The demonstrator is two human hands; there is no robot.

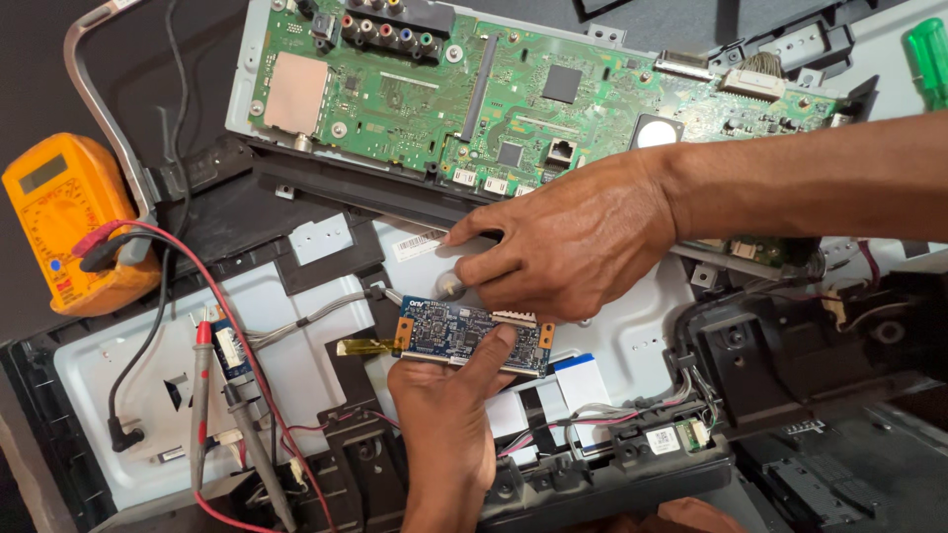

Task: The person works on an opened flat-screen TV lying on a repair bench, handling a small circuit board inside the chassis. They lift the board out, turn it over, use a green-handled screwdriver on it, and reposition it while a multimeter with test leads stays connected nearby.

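Left hand (444, 415) gripped small blue board (472, 336), right hand (563, 242) pinching its upper edge; lifting free seemingly needed cables detached.

A small blue circuit board (472, 337) with orange corner tabs is being shown just below a large green main board (513, 94). Left of the green board, an orange multimeter (64, 219) is being seen, trailed by red and black leads (202, 395); a green-handled screwdriver (928, 59) is lying at the board's right.

Two circuit boards (474, 336); two probes (200, 395); one multimeter (64, 217); one screwdriver (928, 59).
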